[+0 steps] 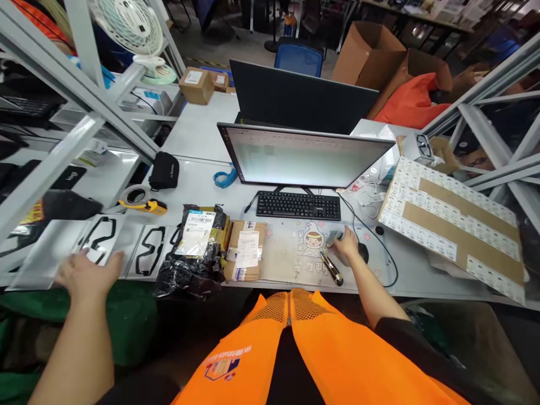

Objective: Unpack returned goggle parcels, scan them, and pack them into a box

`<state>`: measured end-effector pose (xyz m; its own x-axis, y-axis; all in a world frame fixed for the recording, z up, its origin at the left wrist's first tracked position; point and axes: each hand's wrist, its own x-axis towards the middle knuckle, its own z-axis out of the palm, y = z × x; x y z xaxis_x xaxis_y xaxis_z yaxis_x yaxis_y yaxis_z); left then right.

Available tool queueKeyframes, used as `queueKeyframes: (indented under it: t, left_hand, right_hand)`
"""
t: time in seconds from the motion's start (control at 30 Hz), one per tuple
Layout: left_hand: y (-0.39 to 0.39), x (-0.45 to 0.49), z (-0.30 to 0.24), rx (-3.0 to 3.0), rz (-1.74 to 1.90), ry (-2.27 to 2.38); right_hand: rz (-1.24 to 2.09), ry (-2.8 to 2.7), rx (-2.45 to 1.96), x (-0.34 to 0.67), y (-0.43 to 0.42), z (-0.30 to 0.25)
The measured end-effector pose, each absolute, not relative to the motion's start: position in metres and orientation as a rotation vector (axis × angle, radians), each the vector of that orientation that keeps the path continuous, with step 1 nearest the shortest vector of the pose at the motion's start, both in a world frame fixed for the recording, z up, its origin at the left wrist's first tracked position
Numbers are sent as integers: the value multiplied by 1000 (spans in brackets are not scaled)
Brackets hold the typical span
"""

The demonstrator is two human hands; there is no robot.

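My left hand (86,273) hovers open, fingers spread, over clear plastic bags printed with black outlines (101,239) at the table's left front edge. My right hand (346,246) rests on the desk mat, fingers curled over a small grey object (333,236) just beside a black mouse (363,253). A yellow-and-black utility knife (331,268) lies just left of that hand. Between the hands sit a black plastic parcel with a white label (196,247) and a brown cardboard parcel (246,250).
A keyboard (298,205) and a lit monitor (304,157) stand behind the mat. A flat cardboard sheet covered with labels (453,222) lies at the right. Tape rolls (137,197), a black pouch (164,170) and metal shelving (76,95) are on the left.
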<state>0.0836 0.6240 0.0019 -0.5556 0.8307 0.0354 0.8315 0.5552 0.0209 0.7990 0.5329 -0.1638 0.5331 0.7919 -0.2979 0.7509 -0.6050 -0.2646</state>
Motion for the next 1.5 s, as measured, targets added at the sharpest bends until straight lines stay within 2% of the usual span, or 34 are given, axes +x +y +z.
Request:
queueKeyframes:
  t: [0.07, 0.13, 0.27, 0.37, 0.57, 0.7, 0.83, 0.93, 1.0, 1.07, 1.23, 1.37, 1.5]
  left_hand:
    - [611, 116, 14, -1586, -293, -2777]
    - [597, 153, 21, -1748, -341, -2800]
    - [574, 217, 25, -2007, -71, -2762]
    - [570, 244, 27, -1972, 59, -2770]
    - [595, 279, 27, -1841, 207, -2768]
    - [606, 284, 42, -1786, 227, -2812]
    - [587, 303, 78, -2037, -58, -2629]
    - [566, 351, 86, -2418, -328, -2399]
    - [554, 396, 72, -2635, -359, -2313]
    - [543, 443, 46, -2724, -238, -2288]
    - [517, 519, -41, -2601, 81, -2184]
    - [506, 525, -92, -2533, 236, -2186]
    - [503, 517, -112, -2544, 250, -2157]
  right_hand:
    - [568, -1485, -2562, 796, 567, -152]
    - [622, -1641, -2492, 785, 601, -145]
    - [818, -1848, -2513, 755, 640, -144]
    - [859, -1915, -2497, 750, 640, -147]
    - [578, -1641, -2344, 789, 587, -159]
    - [527, -1425, -2302, 811, 523, -180]
    - [615, -1386, -2342, 811, 469, -200]
    - [695, -1403, -2361, 806, 449, -207]
    - [727, -1413, -2391, 804, 448, -208]
    - [752, -1446, -2414, 802, 453, -205]
    - [793, -1459, -2369, 798, 473, -185]
    - [973, -1374, -2340, 813, 483, -139]
    - [1141, -1638, -2057, 821, 494, -69]
